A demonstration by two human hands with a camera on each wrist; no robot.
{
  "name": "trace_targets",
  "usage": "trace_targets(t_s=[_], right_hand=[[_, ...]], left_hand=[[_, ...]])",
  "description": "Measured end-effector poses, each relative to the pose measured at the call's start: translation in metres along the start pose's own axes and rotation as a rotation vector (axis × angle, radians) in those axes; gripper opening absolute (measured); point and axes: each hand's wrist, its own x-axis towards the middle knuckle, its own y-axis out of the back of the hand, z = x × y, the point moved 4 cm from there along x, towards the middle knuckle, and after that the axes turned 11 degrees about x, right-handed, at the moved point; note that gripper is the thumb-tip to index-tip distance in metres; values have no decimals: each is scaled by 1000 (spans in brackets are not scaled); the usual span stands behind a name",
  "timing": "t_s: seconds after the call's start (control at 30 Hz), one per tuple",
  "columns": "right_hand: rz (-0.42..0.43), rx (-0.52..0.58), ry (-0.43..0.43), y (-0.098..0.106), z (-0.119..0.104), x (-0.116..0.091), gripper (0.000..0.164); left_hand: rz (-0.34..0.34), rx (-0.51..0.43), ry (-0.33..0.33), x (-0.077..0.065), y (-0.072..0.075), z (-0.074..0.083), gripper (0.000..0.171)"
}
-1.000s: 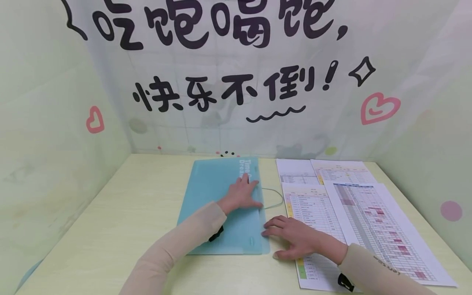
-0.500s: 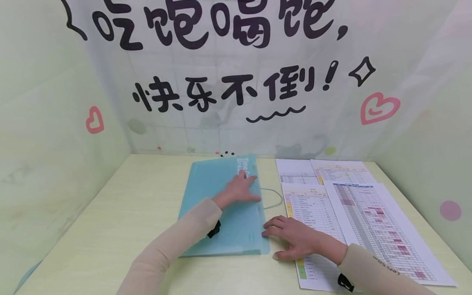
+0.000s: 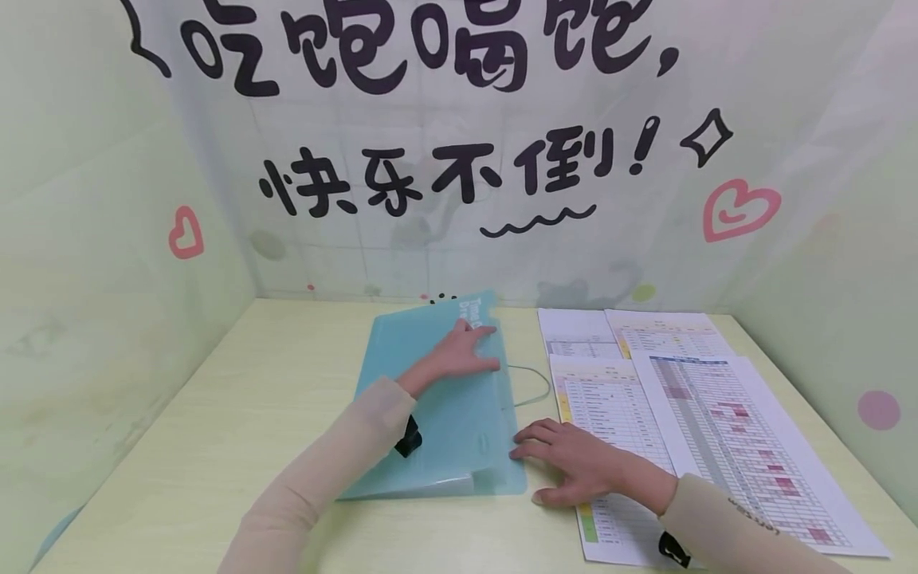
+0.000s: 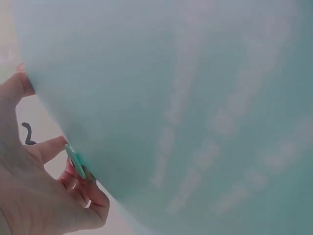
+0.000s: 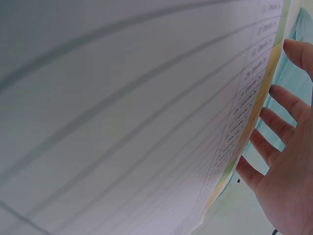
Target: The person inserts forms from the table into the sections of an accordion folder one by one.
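A light-blue plastic folder point(image 3: 423, 383) lies in the middle of the table, its right side raised a little, with a white edge showing inside at the front. My left hand point(image 3: 459, 349) reaches across the cover and grips its right edge near the far end. In the left wrist view, curled fingers point(image 4: 93, 193) sit at the cover's rim by a small teal piece. My right hand point(image 3: 570, 462) rests with spread fingers on a printed sheet point(image 3: 602, 406), fingertips by the folder's right edge. A thin elastic loop point(image 3: 548, 387) sticks out from that edge.
More printed sheets, one a table with red cells point(image 3: 753, 446), overlap at the right of the table. Behind the table point(image 3: 244, 399) stands a wall sheet point(image 3: 430, 255) with large black lettering. A blue item point(image 3: 57, 538) shows at the left edge.
The folder's right side has lifted, more so at its far corner. My left hand has moved slightly left and away with the cover's edge. My right hand has stayed in place.
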Motion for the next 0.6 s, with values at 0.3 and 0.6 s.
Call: trace_targets(t_s=[0.3,0.6], right_hand=[[3,3,-1,-1,1,-1,49],[-2,9,-12,-2,2,-1,49]], left_hand=[[44,-137,-11,-3,17,-9,57],[35,-255,-20,-5,29,-18,55]])
